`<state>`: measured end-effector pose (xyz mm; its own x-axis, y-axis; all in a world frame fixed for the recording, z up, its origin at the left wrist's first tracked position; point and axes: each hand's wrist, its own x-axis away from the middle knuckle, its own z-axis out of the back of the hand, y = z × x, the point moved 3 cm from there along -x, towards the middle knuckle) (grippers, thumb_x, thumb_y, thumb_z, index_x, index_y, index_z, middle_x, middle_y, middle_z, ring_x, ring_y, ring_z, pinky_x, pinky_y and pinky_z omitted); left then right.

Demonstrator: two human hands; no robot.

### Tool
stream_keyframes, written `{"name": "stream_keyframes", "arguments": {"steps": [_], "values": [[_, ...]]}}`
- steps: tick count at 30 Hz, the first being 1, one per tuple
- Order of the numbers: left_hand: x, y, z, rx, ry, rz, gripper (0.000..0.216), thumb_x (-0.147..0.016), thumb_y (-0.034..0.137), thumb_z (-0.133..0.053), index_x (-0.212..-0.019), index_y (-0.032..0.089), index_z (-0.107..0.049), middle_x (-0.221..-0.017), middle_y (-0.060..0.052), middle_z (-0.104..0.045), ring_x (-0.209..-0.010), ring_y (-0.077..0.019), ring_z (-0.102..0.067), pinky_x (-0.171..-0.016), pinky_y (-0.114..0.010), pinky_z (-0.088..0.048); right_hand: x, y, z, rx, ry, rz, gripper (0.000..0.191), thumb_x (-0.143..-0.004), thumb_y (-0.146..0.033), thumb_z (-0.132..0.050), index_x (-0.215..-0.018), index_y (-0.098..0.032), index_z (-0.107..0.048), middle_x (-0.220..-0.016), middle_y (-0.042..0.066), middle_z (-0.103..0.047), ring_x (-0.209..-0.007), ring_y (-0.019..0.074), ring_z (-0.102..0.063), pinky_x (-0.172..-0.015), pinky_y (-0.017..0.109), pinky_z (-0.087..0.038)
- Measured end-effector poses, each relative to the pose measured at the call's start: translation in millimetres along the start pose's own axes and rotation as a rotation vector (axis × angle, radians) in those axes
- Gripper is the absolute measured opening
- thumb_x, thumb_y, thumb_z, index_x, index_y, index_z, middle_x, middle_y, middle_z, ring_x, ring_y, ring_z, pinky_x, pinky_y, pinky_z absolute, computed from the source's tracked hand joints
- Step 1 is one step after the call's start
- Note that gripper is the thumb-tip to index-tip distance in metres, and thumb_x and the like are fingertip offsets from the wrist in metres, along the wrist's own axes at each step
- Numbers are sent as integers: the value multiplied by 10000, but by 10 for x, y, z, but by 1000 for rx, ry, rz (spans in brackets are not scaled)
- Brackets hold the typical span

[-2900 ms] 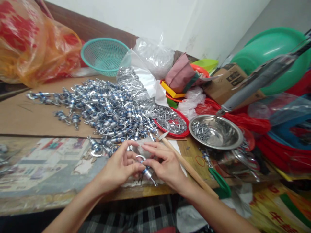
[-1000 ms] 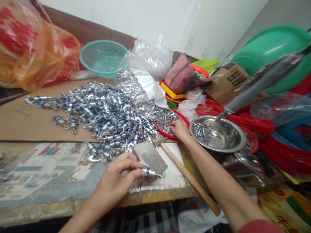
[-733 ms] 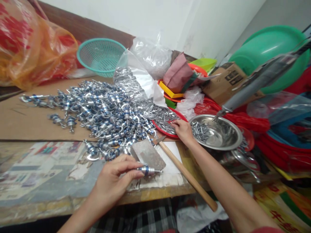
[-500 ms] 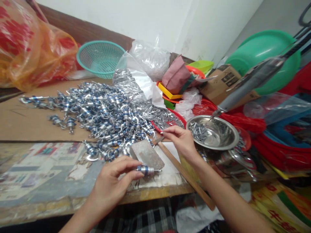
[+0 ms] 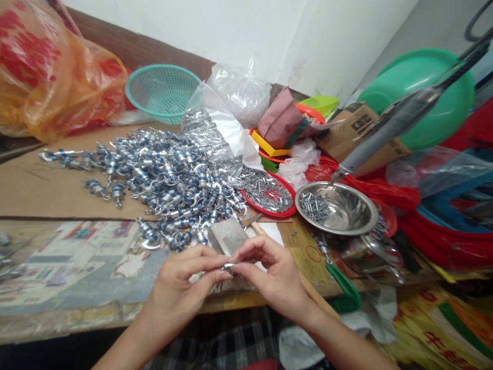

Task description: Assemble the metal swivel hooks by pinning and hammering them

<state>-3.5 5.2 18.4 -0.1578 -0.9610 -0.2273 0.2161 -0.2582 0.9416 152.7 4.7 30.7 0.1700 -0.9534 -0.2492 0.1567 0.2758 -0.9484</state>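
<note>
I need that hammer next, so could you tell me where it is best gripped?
Grip the hammer by its wooden handle, from the right: only the stretch beside the grey block shows, and it runs toward the table edge under the right hand. I judge that side freest.

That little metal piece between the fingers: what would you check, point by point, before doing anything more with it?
1. Small metal piece pinched between both hands: ok, left hand and right hand meet on it.
2. Piece visible enough to judge alignment: cannot tell, fingers cover most of it.
3. Grey block close by: ok, just behind the hands.
4. Red tray of small parts stocked: ok.
5. Steel bowl holds screws: ok.
6. Pile of finished pieces away from the table edge: ok.
</note>
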Motion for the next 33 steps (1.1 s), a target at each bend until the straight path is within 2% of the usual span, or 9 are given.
{"name": "stream_keyframes", "arguments": {"steps": [4, 8, 12, 18, 22, 25, 27, 30, 33], "values": [[-4, 1, 36, 124, -5, 100, 110, -676, 213, -682, -691, 276, -772, -692, -16, -708, -673, -182, -642, -609, -247, -492, 134, 18, 39, 237, 16, 320, 355, -719, -166, -698, -1041, -215, -556, -971, 66, -655, -894, 179, -642, -774, 303, -548], [-22, 29, 51, 79, -33, 96, 84, -694, 242, -683, -683, 267, -763, -701, -14, -716, -686, -181, -645, -636, -246, -491, 226, -39, 72, 576, -104, 742, 303, -821, -58, -511, -1078, -198, -590, -977, 109, -669, -884, 178, -643, -711, 293, -549], [-33, 85, 45, -35, -80, -1, 116, -734, 243, -648, -667, 256, -742, -660, -7, -686, -648, -164, -625, -609, -234, -473, 211, -119, 123, 671, -153, 859, 252, -855, -84, -449, -1020, -124, -636, -946, 159, -691, -888, 204, -652, -697, 311, -554], [-41, 111, 55, -73, -96, -69, 145, -754, 242, -624, -649, 251, -723, -807, -18, -682, -776, -178, -634, -708, -242, -482, 205, -87, 129, 657, -114, 787, 283, -816, -57, -485, -1005, -159, -669, -961, 142, -701, -852, 189, -669, -656, 283, -561], [9, 6, -17, 85, -111, 184, 149, -704, 291, -670, -830, 242, -730, -826, -27, -734, -782, -213, -663, -729, -294, -521, 207, -41, 85, 492, -25, 599, 220, -781, -69, -581, -945, -153, -701, -894, 124, -710, -777, 163, -680, -669, 234, -559], [48, -82, -76, 282, -39, 368, 508, -552, 293, -772, -1040, 208, -657, -873, -37, -742, -793, -236, -673, -706, -320, -552, 192, -44, 46, 368, -5, 481, 158, -764, -110, -631, -896, -120, -717, -819, 117, -711, -719, 159, -675, -648, 224, -553], [39, -129, -91, 338, 8, 418, 572, -539, 291, -778, -1079, 182, -624, -919, -50, -730, -849, -238, -663, -746, -320, -546, 129, -36, 52, 358, -74, 406, 123, -765, -146, -645, -854, -133, -729, -773, 87, -716, -683, 150, -670, -631, 217, -546], [-9, -195, -101, 405, -32, 487, 569, -599, 321, -748, -1119, 165, -578, -905, -56, -715, -863, -226, -652, -756, -314, -530, -134, 63, 233, 528, -104, 290, 124, -796, -207, -624, -843, -172, -734, -813, 45, -727, -754, 140, -671, -710, 211, -533], [-59, -224, -105, 470, -127, 543, 630, -616, 320, -748, -1176, 170, -501, -837, -36, -694, -809, -201, -646, -708, -290, -516, -579, 308, 637, 1014, 79, 76, 250, -871, -164, -494, -1032, -188, -683, -1060, 48, -686, -993, 131, -617, -888, 213, -460]]}}
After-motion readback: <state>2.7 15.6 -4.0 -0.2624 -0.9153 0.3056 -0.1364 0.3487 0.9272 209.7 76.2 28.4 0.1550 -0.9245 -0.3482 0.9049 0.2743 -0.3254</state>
